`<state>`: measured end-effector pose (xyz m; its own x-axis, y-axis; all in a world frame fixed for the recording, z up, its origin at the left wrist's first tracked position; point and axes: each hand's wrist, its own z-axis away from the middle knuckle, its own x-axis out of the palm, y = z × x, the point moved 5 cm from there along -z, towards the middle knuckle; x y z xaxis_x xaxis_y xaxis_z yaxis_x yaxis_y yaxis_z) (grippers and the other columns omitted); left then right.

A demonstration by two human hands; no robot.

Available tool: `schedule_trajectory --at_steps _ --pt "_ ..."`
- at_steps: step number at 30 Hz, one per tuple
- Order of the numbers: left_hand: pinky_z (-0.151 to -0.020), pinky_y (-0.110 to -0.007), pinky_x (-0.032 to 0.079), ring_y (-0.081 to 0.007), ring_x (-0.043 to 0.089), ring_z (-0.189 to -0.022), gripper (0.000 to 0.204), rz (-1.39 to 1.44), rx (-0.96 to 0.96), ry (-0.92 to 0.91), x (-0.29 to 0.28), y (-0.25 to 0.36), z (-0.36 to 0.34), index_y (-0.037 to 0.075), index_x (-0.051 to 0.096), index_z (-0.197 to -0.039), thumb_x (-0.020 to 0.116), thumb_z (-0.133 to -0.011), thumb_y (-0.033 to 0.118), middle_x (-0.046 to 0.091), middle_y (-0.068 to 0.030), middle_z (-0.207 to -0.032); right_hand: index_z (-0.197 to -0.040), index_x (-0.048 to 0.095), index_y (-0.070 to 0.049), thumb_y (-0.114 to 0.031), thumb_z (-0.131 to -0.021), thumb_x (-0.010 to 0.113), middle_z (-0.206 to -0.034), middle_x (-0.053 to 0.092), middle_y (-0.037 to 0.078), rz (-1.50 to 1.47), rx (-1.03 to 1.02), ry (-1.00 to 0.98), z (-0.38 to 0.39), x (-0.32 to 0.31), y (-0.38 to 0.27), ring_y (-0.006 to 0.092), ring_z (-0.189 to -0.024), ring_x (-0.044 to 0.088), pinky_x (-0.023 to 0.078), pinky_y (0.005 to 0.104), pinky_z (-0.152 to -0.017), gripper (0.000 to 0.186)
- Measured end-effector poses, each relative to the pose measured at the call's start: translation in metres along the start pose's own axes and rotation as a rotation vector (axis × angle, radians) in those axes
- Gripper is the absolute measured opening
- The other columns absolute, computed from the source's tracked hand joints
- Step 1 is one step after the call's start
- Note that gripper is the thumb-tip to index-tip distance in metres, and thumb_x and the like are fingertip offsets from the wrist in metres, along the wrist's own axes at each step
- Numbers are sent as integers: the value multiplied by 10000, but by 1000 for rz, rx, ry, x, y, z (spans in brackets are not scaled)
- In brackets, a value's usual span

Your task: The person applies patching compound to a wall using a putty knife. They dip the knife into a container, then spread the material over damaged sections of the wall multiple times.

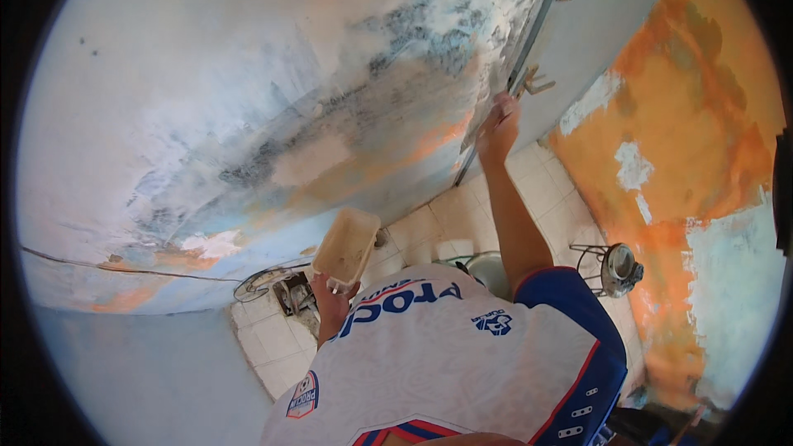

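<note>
Tub (350, 241) sits in the left hand (332, 301), fingers curled round its near end, open side up, presumably for easy reach. Right hand (499, 125) is at the patchy wall (310, 161), beside a grey strip (543, 16); its closure and contents I cannot tell. Pale tiled floor (438, 219) below; blotched orange wall (661, 149) rightward.

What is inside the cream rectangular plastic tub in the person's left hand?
The tub shows faint, darker patches on its inner surface; no separate object is discernible. Whether they are residue or stains is unclear. The left hand hides part of the near end.
</note>
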<state>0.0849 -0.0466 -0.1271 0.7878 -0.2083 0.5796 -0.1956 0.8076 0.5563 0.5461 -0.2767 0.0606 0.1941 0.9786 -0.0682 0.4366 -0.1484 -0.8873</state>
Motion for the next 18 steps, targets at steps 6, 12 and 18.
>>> schedule_trajectory --at_steps 6,12,18 --pt "-891 -594 489 -384 427 -1274 613 -192 66 -2 4 -6 -9 195 351 -1376 603 -847 375 357 -117 -1417 -1123 545 -88 -38 -900 545 -859 664 122 193 -18 293 -79 -12 49 312 -764 659 510 404 -690 228" --pt "-828 -587 506 -361 441 -1260 559 -98 -49 -39 14 3 5 227 382 -1355 607 -862 365 368 -112 -1421 -1010 573 -39 -195 -1011 471 -716 605 124 -141 264 -238 96 105 -27 291 -625 599 478 408 -597 186" --pt "-834 -577 505 -341 506 -1203 539 -191 -35 77 -18 15 12 239 397 -1357 586 -872 381 459 -97 -1355 -1164 577 -49 -133 -1015 446 -757 630 125 125 95 -398 186 115 -43 276 -653 640 516 447 -635 216"
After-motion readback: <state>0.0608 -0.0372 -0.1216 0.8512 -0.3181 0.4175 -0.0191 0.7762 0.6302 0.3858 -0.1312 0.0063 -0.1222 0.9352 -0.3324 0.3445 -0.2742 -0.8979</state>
